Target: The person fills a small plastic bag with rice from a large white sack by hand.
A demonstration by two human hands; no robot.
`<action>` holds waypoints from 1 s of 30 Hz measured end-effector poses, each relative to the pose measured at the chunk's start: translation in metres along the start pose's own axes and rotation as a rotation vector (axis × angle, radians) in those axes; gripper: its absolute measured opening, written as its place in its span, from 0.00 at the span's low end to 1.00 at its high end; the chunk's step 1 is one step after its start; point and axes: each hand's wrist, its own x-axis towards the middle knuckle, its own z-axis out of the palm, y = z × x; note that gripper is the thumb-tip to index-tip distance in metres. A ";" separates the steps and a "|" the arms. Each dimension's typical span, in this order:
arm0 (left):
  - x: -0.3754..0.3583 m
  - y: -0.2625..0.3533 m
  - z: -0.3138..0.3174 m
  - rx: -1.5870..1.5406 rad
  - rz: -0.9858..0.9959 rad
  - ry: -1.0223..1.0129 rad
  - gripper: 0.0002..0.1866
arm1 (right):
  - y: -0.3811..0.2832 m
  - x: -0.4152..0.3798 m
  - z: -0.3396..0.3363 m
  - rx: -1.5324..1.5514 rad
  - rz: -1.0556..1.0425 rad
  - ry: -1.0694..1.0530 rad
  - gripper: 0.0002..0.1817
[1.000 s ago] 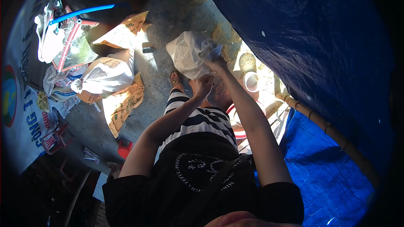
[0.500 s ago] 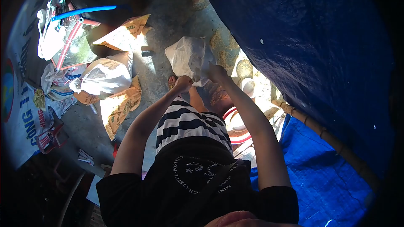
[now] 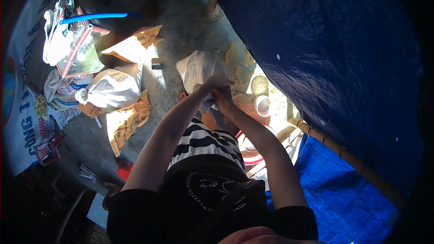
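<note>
A white woven sack (image 3: 199, 65) stands on the floor in front of my feet, its body bulging away from me. My left hand (image 3: 218, 81) reaches across the gathered neck of the sack, with its fingers pointing right and closed at the bunched material. Just below it, my right hand (image 3: 222, 98) is closed round the same neck, so the two hands meet there. A thin dark strand (image 3: 241, 92) sticks out to the right beside the hands. A short end of the sack hangs down between my forearms.
Left of me lies a tied white sack (image 3: 120, 88) among orange-printed bags (image 3: 131, 124). Behind it is a red-framed platform (image 3: 79, 47) with a blue bar (image 3: 95, 17). On the right are a white tub (image 3: 262, 106), a red-rimmed basin (image 3: 260, 157), a bamboo pole (image 3: 343, 151) and blue tarpaulin (image 3: 334, 49).
My hands were apart at two sides of the sack's mouth; now they are together at its neck. The left hand moved right across the sack, and the right hand moved in and down.
</note>
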 end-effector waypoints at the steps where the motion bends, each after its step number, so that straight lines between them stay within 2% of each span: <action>1: 0.025 -0.024 0.024 0.025 0.305 -0.043 0.22 | -0.003 0.000 -0.006 0.034 0.069 -0.122 0.13; 2: 0.039 -0.039 0.036 0.049 0.609 -0.086 0.23 | -0.006 -0.001 -0.011 0.067 0.138 -0.244 0.14; 3: 0.039 -0.040 0.033 0.054 0.611 -0.081 0.23 | -0.009 0.002 -0.016 0.066 0.133 -0.240 0.14; 5: 0.030 -0.039 0.026 -0.654 -0.051 -0.071 0.17 | -0.017 0.000 -0.027 -0.839 -0.322 -0.203 0.15; 6: 0.027 -0.040 0.017 -0.648 -0.051 -0.075 0.17 | -0.022 0.000 -0.035 -0.835 -0.318 -0.200 0.15; 8: 0.010 -0.038 -0.010 -1.133 -0.423 -0.087 0.11 | -0.036 -0.005 -0.054 -0.478 -0.461 -0.027 0.16; 10: 0.001 -0.047 -0.031 -1.417 -0.467 -0.087 0.09 | -0.034 -0.009 -0.057 -0.441 -0.394 -0.010 0.19; 11: 0.006 -0.058 -0.038 -1.422 -0.489 -0.241 0.09 | -0.034 -0.011 -0.057 -0.407 -0.327 0.007 0.21; 12: 0.008 -0.067 -0.040 -1.421 -0.494 -0.241 0.09 | -0.034 -0.012 -0.055 -0.404 -0.325 0.005 0.21; 14: 0.003 -0.076 -0.044 -1.486 -0.277 -0.248 0.10 | -0.035 -0.017 -0.050 -0.258 -0.212 0.084 0.29; 15: 0.006 -0.085 -0.044 -1.583 -0.303 -0.312 0.11 | -0.036 -0.020 -0.046 -0.251 -0.199 0.073 0.29; 16: 0.005 -0.087 -0.043 -1.545 -0.335 -0.211 0.12 | -0.038 -0.018 -0.044 -0.219 -0.143 0.073 0.30; 17: 0.003 -0.090 -0.044 -1.447 -0.374 -0.193 0.11 | -0.041 -0.016 -0.044 -0.187 -0.088 0.074 0.31; 19: 0.004 -0.090 -0.050 -1.349 -0.414 -0.181 0.11 | -0.044 -0.013 -0.046 -0.250 -0.125 0.066 0.32; 21: 0.003 -0.084 -0.060 -1.080 -0.463 -0.269 0.13 | -0.043 -0.014 -0.047 -0.314 -0.167 0.052 0.32; 25: -0.006 -0.087 -0.069 -1.079 -0.343 -0.309 0.12 | -0.043 -0.012 -0.046 -0.397 -0.154 0.053 0.35; 27: -0.009 -0.086 -0.062 -1.070 -0.436 -0.237 0.08 | -0.045 -0.011 -0.046 -0.439 -0.110 0.036 0.36; 30: 0.003 -0.114 -0.037 -1.063 -0.538 -0.218 0.08 | -0.054 -0.012 -0.047 -0.483 -0.158 0.132 0.37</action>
